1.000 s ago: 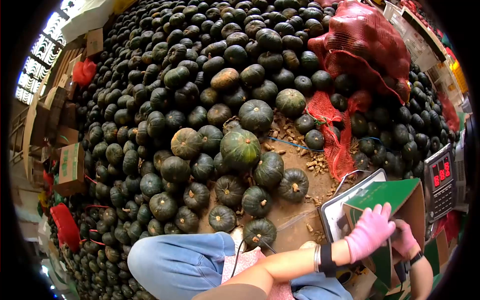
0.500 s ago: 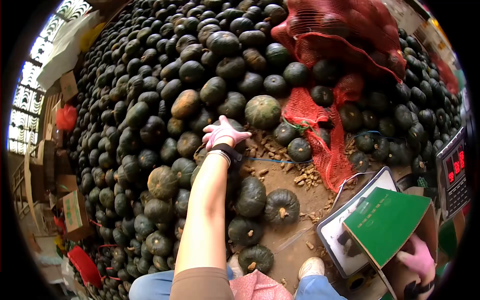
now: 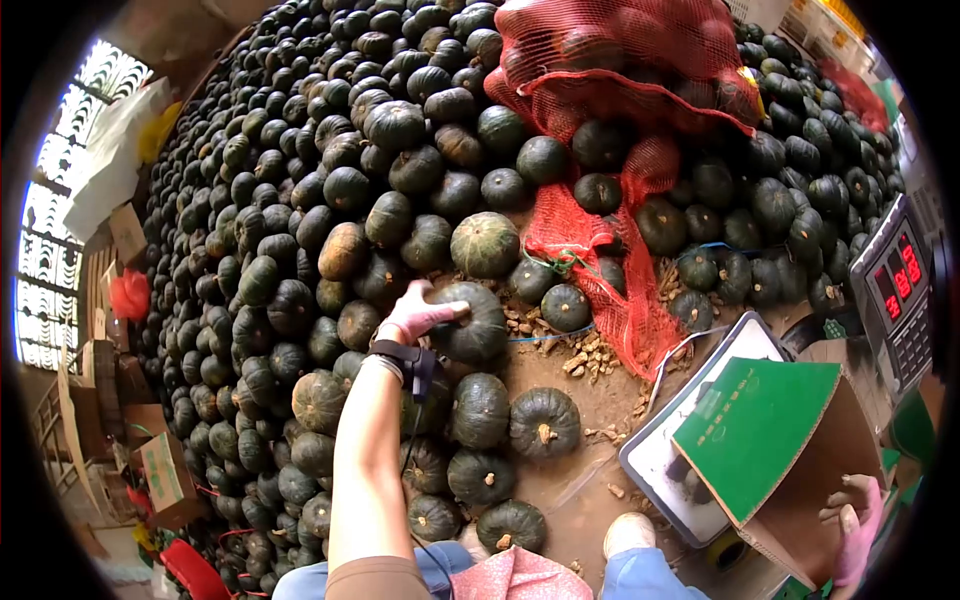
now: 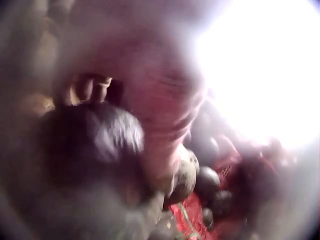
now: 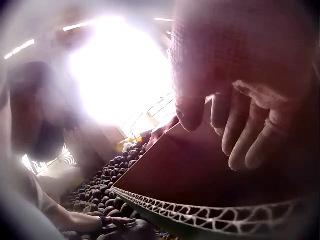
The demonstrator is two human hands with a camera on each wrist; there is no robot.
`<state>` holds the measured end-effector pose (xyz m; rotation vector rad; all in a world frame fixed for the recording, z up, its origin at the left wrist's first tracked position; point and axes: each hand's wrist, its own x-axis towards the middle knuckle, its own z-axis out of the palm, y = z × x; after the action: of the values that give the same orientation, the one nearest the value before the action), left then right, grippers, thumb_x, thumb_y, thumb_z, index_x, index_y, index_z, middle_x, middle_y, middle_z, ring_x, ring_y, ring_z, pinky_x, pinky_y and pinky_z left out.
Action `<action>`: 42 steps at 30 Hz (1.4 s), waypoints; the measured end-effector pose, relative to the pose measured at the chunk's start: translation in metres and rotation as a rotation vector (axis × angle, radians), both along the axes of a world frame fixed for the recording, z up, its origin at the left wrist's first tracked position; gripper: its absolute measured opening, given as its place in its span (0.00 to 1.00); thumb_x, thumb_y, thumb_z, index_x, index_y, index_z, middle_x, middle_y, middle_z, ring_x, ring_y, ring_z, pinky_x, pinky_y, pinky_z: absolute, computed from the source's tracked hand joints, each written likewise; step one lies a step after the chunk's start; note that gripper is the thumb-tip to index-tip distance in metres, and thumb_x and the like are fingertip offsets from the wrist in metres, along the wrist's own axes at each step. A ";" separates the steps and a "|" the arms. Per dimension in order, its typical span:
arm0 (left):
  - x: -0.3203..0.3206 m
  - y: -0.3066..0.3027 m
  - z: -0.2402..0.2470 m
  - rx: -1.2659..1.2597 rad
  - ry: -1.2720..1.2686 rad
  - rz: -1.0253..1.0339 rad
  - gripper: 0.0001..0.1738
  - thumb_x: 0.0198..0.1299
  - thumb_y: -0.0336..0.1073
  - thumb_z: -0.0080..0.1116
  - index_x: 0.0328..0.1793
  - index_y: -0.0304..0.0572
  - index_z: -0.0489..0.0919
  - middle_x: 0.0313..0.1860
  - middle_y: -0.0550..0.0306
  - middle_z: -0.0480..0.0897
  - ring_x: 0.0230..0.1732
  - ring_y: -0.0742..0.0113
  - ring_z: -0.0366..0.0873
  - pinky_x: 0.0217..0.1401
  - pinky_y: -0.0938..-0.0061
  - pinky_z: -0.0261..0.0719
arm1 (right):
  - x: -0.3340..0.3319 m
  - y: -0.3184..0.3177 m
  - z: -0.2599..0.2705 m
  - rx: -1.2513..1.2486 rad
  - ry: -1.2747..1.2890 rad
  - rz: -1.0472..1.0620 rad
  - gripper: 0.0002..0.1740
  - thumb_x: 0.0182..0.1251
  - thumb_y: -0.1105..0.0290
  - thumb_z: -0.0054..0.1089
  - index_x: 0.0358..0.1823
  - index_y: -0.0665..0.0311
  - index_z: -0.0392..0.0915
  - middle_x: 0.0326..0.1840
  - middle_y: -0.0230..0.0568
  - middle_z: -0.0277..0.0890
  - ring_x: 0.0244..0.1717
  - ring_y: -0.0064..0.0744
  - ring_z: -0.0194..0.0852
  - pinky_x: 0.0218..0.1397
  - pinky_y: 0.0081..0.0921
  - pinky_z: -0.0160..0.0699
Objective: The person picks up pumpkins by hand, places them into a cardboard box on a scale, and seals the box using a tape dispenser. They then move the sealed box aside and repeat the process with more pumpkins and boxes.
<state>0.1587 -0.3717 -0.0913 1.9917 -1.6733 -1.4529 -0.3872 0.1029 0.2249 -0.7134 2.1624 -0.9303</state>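
Observation:
In the head view my left hand (image 3: 412, 312), in a pink glove, grips a round dark green pumpkin (image 3: 474, 325) at the front of the heap. The left wrist view has the thumb along one side of this pumpkin (image 4: 95, 145) and the other fingertips over its far side. My right hand (image 3: 856, 525), also gloved in pink, is at the right side of an open cardboard box (image 3: 805, 500) with a green outer face. Seen from the right wrist, its fingers (image 5: 235, 130) hang spread and slightly bent over the box's inside, holding nothing.
The box leans over a scale platform (image 3: 652, 452), with the lit red scale display (image 3: 898, 280) at far right. A red mesh sack (image 3: 630, 50) of pumpkins lies at the back, and red netting (image 3: 620, 310) trails onto the floor. Several pumpkins (image 3: 545, 423) lie near my feet.
My left hand has gone from the box to the heap and taken hold of a pumpkin. My right hand has stayed by the box, its fingers now spread. The head view has shifted.

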 end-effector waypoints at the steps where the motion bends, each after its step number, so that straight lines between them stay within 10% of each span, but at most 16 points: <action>1: -0.015 0.010 0.020 0.226 0.221 -0.068 0.60 0.45 0.52 0.85 0.79 0.33 0.65 0.66 0.40 0.80 0.62 0.56 0.81 0.65 0.61 0.81 | 0.001 0.001 0.002 -0.007 0.015 -0.009 0.25 0.63 0.61 0.61 0.59 0.65 0.72 0.38 0.41 0.73 0.33 0.28 0.77 0.35 0.21 0.78; 3: -0.043 0.021 0.029 0.415 0.410 -0.125 0.55 0.48 0.45 0.85 0.77 0.29 0.65 0.63 0.42 0.81 0.61 0.59 0.81 0.65 0.63 0.81 | 0.004 0.001 0.008 -0.014 0.037 -0.030 0.24 0.63 0.62 0.61 0.58 0.65 0.73 0.39 0.40 0.73 0.34 0.28 0.77 0.38 0.23 0.80; 8: -0.105 0.058 0.038 -0.332 -0.083 -0.283 0.67 0.26 0.53 0.91 0.73 0.32 0.67 0.59 0.42 0.82 0.60 0.51 0.81 0.66 0.61 0.80 | 0.018 -0.003 0.037 -0.042 0.078 -0.077 0.23 0.54 0.74 0.59 0.55 0.70 0.77 0.41 0.40 0.80 0.40 0.31 0.82 0.47 0.29 0.83; 10: -0.116 0.061 0.041 0.042 0.076 -0.407 0.64 0.28 0.54 0.89 0.73 0.34 0.69 0.61 0.41 0.82 0.62 0.50 0.81 0.66 0.60 0.79 | 0.026 -0.006 0.040 -0.134 0.111 -0.049 0.19 0.53 0.79 0.52 0.49 0.70 0.77 0.37 0.39 0.78 0.37 0.30 0.80 0.45 0.27 0.81; 13: -0.136 0.096 0.053 -0.097 0.063 -0.328 0.56 0.34 0.48 0.84 0.73 0.41 0.69 0.54 0.42 0.84 0.53 0.51 0.85 0.59 0.59 0.83 | 0.031 -0.013 0.045 -0.172 0.161 0.024 0.16 0.53 0.84 0.57 0.44 0.70 0.81 0.39 0.41 0.81 0.39 0.30 0.83 0.47 0.27 0.83; 19: -0.182 0.150 0.189 -0.352 0.028 -0.489 0.54 0.32 0.37 0.82 0.71 0.45 0.67 0.54 0.42 0.82 0.56 0.47 0.82 0.64 0.58 0.81 | 0.031 -0.052 0.080 -0.162 -0.288 0.039 0.17 0.76 0.71 0.55 0.62 0.67 0.76 0.41 0.45 0.84 0.37 0.29 0.85 0.40 0.25 0.87; 20: -0.184 0.161 0.221 -0.416 0.119 -0.518 0.54 0.31 0.35 0.82 0.71 0.45 0.67 0.54 0.43 0.82 0.57 0.46 0.82 0.65 0.57 0.80 | 0.033 -0.059 0.085 -0.125 -0.356 0.113 0.23 0.77 0.63 0.54 0.66 0.68 0.72 0.41 0.58 0.83 0.40 0.42 0.87 0.42 0.32 0.89; 23: -0.209 0.212 0.334 -0.879 0.380 -0.834 0.50 0.30 0.33 0.82 0.67 0.48 0.73 0.59 0.44 0.80 0.60 0.43 0.80 0.68 0.50 0.76 | 0.043 -0.074 0.075 -0.145 -0.909 0.199 0.36 0.80 0.50 0.56 0.76 0.65 0.58 0.51 0.69 0.78 0.46 0.53 0.85 0.43 0.34 0.89; 26: -0.247 0.248 0.389 -1.147 0.492 -1.208 0.29 0.54 0.42 0.68 0.65 0.64 0.77 0.73 0.50 0.75 0.71 0.42 0.74 0.65 0.30 0.72 | 0.054 -0.083 0.086 -0.223 -1.041 0.301 0.38 0.74 0.57 0.64 0.79 0.61 0.58 0.65 0.47 0.74 0.61 0.43 0.83 0.55 0.38 0.90; 28: -0.282 0.270 0.378 -1.762 0.584 -1.255 0.33 0.56 0.46 0.66 0.71 0.66 0.74 0.78 0.46 0.69 0.77 0.40 0.68 0.70 0.25 0.66 | 0.067 -0.077 0.112 -0.417 -0.913 0.330 0.46 0.57 0.64 0.72 0.77 0.66 0.62 0.72 0.45 0.74 0.68 0.39 0.77 0.76 0.38 0.72; 34: -0.312 0.319 0.298 -1.097 0.309 -1.058 0.49 0.51 0.59 0.71 0.77 0.49 0.68 0.73 0.41 0.73 0.75 0.40 0.70 0.75 0.17 0.51 | 0.005 -0.040 0.046 0.073 0.277 0.306 0.54 0.35 0.67 0.81 0.70 0.64 0.65 0.61 0.47 0.79 0.60 0.39 0.80 0.68 0.35 0.78; 36: -0.337 0.316 0.278 -0.829 -0.084 -1.421 0.32 0.55 0.50 0.63 0.63 0.39 0.78 0.65 0.43 0.80 0.74 0.45 0.72 0.79 0.24 0.55 | -0.012 -0.044 0.010 0.454 0.343 0.364 0.57 0.33 0.62 0.84 0.70 0.66 0.64 0.59 0.55 0.78 0.60 0.49 0.79 0.68 0.35 0.77; 38: -0.337 0.333 0.237 -1.282 0.287 -0.953 0.25 0.55 0.44 0.59 0.57 0.38 0.81 0.63 0.43 0.81 0.73 0.45 0.72 0.79 0.25 0.56 | -0.053 -0.039 -0.043 0.629 0.325 0.520 0.53 0.39 0.63 0.81 0.71 0.66 0.65 0.57 0.52 0.81 0.58 0.48 0.81 0.65 0.39 0.80; 42: -0.293 0.287 0.266 -0.943 1.107 -0.968 0.32 0.60 0.50 0.66 0.66 0.39 0.76 0.76 0.38 0.68 0.79 0.38 0.63 0.81 0.32 0.55 | -0.074 -0.060 -0.073 0.672 -0.091 0.579 0.44 0.52 0.63 0.75 0.71 0.66 0.68 0.52 0.46 0.84 0.51 0.40 0.84 0.55 0.35 0.84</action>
<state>-0.1343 -0.0844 0.1746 -0.2021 -2.0407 -1.1130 -0.4608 0.0433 0.1522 -0.8476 1.8459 0.0699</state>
